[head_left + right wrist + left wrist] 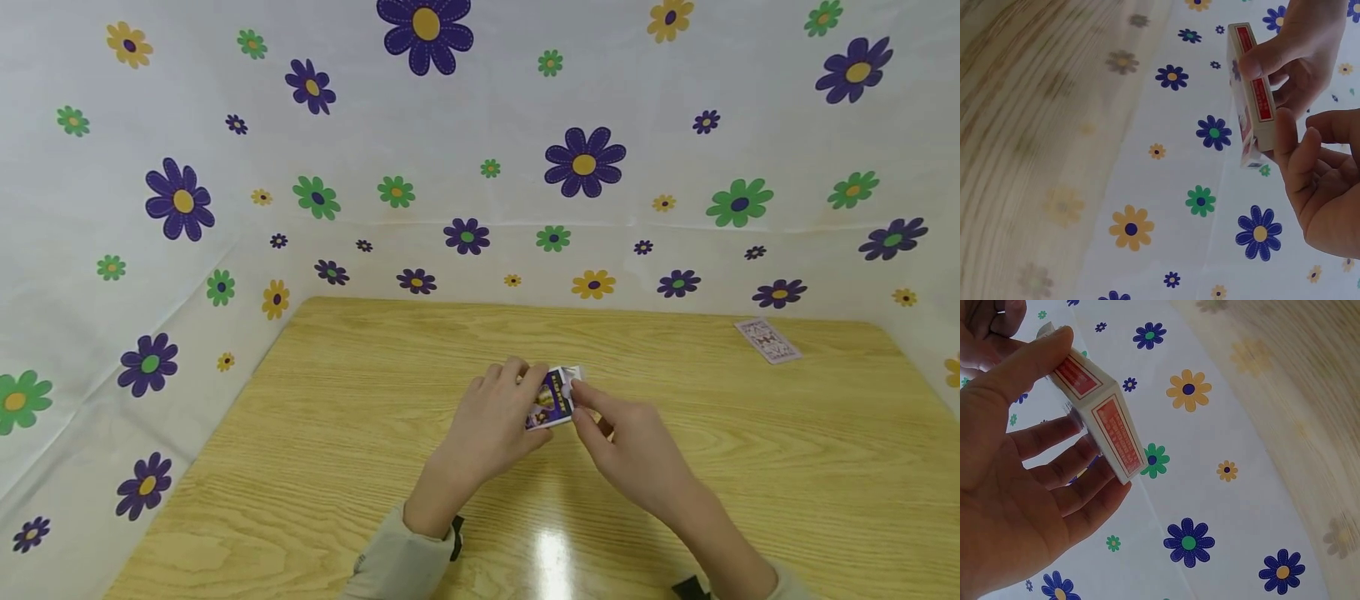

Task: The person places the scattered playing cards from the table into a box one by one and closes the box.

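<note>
A small playing card box [555, 398], dark purple and yellow on its face with white edges, is held above the wooden table. My left hand [491, 417] grips it from the left, the thumb on a narrow side. In the left wrist view the box [1116, 434] shows white sides with red printed panels. My right hand [637, 446] has its thumb and fingertips at the box's right end, pinching there near a raised flap. In the right wrist view the right hand's fingertips [1285, 128] meet the end of the box. What is inside the box is hidden.
One playing card [768, 340] lies patterned side up near the table's back right edge. A white cloth [487, 108] printed with flowers hangs behind and beside the wooden table [360, 392].
</note>
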`<state>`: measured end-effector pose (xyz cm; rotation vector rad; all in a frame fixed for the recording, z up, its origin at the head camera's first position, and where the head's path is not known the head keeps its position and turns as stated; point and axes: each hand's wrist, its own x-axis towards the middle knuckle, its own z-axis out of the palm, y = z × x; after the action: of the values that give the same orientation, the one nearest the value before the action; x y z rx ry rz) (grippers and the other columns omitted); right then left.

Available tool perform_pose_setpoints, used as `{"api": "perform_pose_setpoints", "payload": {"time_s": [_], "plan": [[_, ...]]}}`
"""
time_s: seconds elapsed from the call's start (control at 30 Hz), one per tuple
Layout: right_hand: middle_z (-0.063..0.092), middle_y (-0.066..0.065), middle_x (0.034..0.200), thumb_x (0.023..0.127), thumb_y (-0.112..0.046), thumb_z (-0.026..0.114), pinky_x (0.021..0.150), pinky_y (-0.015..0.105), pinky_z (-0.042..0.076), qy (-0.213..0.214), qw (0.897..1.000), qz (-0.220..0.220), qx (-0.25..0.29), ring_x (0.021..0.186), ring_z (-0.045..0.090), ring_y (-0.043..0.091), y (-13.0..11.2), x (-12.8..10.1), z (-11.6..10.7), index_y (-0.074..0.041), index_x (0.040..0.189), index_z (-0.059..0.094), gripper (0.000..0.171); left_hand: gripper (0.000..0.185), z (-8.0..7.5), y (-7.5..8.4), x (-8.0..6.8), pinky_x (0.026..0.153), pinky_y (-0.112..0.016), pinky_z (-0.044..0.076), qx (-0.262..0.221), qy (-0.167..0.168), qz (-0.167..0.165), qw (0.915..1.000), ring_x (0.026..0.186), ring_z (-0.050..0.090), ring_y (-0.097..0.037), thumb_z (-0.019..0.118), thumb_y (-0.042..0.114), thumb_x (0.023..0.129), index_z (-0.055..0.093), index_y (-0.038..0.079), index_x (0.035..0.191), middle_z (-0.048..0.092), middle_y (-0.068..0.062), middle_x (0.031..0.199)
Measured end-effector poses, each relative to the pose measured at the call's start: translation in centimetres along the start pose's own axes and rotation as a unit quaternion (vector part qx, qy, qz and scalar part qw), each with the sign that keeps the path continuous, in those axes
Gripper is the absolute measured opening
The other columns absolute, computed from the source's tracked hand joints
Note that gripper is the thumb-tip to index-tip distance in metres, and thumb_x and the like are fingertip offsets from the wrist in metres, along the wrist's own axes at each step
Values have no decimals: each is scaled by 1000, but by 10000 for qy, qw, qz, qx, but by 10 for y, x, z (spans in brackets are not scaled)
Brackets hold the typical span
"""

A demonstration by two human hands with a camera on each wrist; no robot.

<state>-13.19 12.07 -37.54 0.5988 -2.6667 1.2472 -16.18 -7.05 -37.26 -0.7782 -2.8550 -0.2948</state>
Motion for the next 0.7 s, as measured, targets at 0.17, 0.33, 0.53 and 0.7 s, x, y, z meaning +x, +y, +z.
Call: {"api": "perform_pose_setpoints", "payload": {"time_s": [0.17,0.33,0.53,0.7], "plan": [[48,-13,53,98,-9,60,38,20,36,-186,9990,-56,-414,45,38,0,-7,0,3,4,137,56,41,75,-2,-3,0,85,-39,54,99,132,49,9999,106,60,-27,84,38,80,49,11,141,58,-12,125],[59,-6,63,98,-10,60,38,21,38,-113,9993,-90,-347,44,41,1,-6,3,2,2,137,57,40,75,-4,-6,-1,82,-38,54,113,181,51,9998,103,60,-26,84,37,80,49,11,140,58,-12,124],[69,13,116,98,-8,60,48,23,47,573,9983,-127,-23,70,60,14,11,13,-16,-1,132,60,34,75,-7,-9,-2,82,-37,53,42,127,-112,9998,101,59,-24,85,37,79,50,11,140,58,-11,123],[61,22,130,100,-11,55,65,28,54,877,9949,474,-118,96,64,32,53,25,-44,2,134,56,37,74,-8,-9,-2,84,-37,53,29,46,-186,9998,102,58,-24,84,38,80,50,12,140,57,-10,123]]}}
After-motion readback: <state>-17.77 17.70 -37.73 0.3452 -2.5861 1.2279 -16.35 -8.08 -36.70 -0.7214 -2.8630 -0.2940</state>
